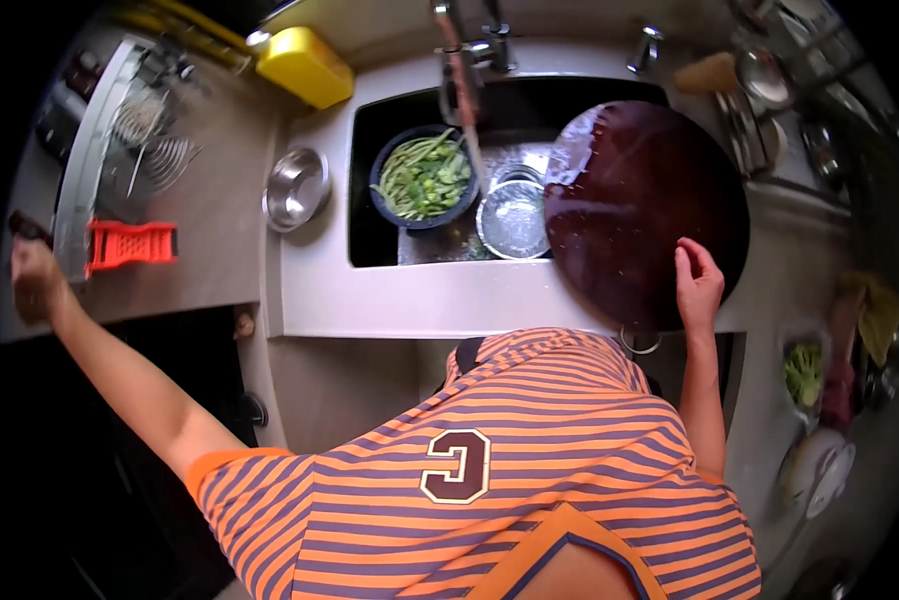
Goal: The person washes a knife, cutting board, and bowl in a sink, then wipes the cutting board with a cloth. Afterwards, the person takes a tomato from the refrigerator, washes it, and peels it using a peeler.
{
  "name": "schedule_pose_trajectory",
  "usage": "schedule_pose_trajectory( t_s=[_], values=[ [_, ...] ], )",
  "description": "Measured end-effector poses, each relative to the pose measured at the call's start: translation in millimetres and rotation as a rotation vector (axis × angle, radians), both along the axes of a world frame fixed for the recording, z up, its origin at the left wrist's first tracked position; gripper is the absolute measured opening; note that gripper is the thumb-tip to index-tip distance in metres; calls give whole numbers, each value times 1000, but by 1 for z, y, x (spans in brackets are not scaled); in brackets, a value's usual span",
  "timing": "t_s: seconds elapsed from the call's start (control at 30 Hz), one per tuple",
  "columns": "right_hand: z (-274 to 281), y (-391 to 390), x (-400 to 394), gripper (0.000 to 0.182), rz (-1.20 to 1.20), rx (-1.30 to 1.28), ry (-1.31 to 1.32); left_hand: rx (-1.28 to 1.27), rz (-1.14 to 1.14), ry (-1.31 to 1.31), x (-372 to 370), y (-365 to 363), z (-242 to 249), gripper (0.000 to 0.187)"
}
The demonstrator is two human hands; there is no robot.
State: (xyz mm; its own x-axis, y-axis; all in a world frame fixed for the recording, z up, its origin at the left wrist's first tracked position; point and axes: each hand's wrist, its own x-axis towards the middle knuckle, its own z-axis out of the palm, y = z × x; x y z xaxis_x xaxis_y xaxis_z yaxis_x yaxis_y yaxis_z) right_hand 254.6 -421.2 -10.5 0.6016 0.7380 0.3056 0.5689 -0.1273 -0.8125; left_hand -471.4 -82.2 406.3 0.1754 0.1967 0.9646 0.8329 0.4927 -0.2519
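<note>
Pale surface (410, 312) runs around a dark sink (367, 120), with another stretch of it off to the left. At that stretch's far-left, near corner, my left grip (36, 283) is closed around a dark item (30, 228), too blurred to name. Just right of it, near the front edge, lies an orange-red grater (133, 245), with a wire coil (162, 167) behind. Farther right, a yellow container (305, 68) sits toward the back, and a stainless steel bowl (298, 189) rests tilted just beside the sink's left edge. Inside the sink, a dark bowl (378, 202) full of green beans (425, 177) sits left of a round metal strainer (515, 220), under the faucet (485, 50). A round, dark red-brown cutting board (640, 210), wet and shiny, covers the sink's right end and reaches the front edge. My right grip (702, 287) is over its near-right part, thumb and fingertips drawn close; I can't tell whether they meet or touch the board. Broccoli (803, 374) lies farther right, near a yellowish cloth (878, 315).
</note>
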Motion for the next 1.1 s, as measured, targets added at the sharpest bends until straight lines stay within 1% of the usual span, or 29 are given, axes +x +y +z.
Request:
schedule_pose_trajectory(
  t_s=[0.03, 0.07, 0.1, 0.13, 0.17, 0.2, 0.23, 0.27, 0.3, 0.33, 0.37, 0.4, 0.43, 0.53, 0.57, 0.6, 0.63, 0.67, 0.73, 0.77, 0.8, 0.83, 0.87, 0.9, 0.93, 1.0, 1.03, 1.07, 1.1],
  values=[
    [7, -8, 6, 21, -146, -77, -51, 74, -84, 120, 20, -11, -11, 31],
    [11, -16, 12, 29, -238, -152, -49, 11, -294, 103, 76, -31, -37, 25],
    [-2, -24, 26, 38, -322, -165, -276, -56, -503, 83, 132, -50, -64, 20],
    [-23, -33, 39, 46, -396, -187, -501, -274, -864, -123, 171, -49, -115, 19],
    [-41, -41, 47, 54, -444, -320, -523, -454, -1349, -435, 209, -48, -165, 19],
    [-56, -47, 52, 63, -484, -448, -542, -524, -1671, -746, 248, -47, -216, 19],
    [-65, -46, 49, 70, -481, -421, -427, -654, -1235, -506, 311, -75, -251, 22],
    [-57, -42, 42, 74, -499, -499, -400, -949, -1127, -670, 341, -78, -294, 24],
    [-52, -35, 32, 76, -525, -586, -477, -1132, -1247, -1467, 375, -82, -347, 27],
    [-48, -27, 22, 78, -547, -672, -553, -1210, -1163, -1823, 400, -79, -396, 28],
    [-45, -18, 12, 82, -462, -703, -584, -1320, -992, -2207, 420, -72, -438, 30],
    [-44, -3, -8, 82, -427, -663, -575, -1173, -974, -2614, 438, -67, -485, 36],
    [-30, 17, -35, 83, -328, -685, -599, -1143, -972, -2681, 462, -71, -490, 40],
    [-27, 86, -112, 77, -132, -384, -545, -1070, -908, -2918, 511, -64, -478, 46],
    [-32, 109, -132, 74, 17, -288, -530, -1150, -931, -2856, 516, -58, -475, 47],
    [-51, 132, -150, 63, 139, -172, -631, -1289, -857, -2754, 518, -52, -462, 51],
    [-26, 145, -157, 48, 427, -199, -478, -1298, -881, -2613, 520, -43, -460, 48],
    [-44, 162, -159, 39, 545, -172, -345, -1303, -905, -2477, 520, -32, -461, 45],
    [-31, 165, -124, 35, 483, 196, -23, -1491, -1132, -2278, 496, -9, -488, 35],
    [-13, 149, -92, 34, 307, 249, -213, -1472, -1242, -2118, 492, -21, -479, 33],
    [2, 124, -58, 37, 66, 34, -338, -1441, -1344, -1955, 483, -37, -469, 32],
    [3, 103, -18, 40, -84, -45, -477, -1493, -1277, -1921, 474, -41, -479, 30],
    [-19, 83, 28, 49, -311, -86, -723, -1533, -1211, -1890, 468, -46, -494, 29],
    [-19, 57, 62, 55, -401, -274, -569, -1549, -1090, -1812, 465, -56, -502, 31],
    [-60, 41, 94, 65, -616, -468, -653, -1563, -967, -1726, 460, -65, -509, 34],
    [-51, 59, 87, 74, -608, -598, -596, -1512, -955, -1843, 458, -84, -521, 37],
    [-38, 80, 66, 69, -504, -525, -644, -1510, -860, -1978, 465, -94, -513, 38],
    [-30, 109, 36, 65, -398, -447, -683, -1559, -741, -2003, 462, -89, -525, 38],
    [-31, 135, 5, 64, -192, -416, -625, -1489, -805, -2137, 469, -93, -519, 39]
  ],
)
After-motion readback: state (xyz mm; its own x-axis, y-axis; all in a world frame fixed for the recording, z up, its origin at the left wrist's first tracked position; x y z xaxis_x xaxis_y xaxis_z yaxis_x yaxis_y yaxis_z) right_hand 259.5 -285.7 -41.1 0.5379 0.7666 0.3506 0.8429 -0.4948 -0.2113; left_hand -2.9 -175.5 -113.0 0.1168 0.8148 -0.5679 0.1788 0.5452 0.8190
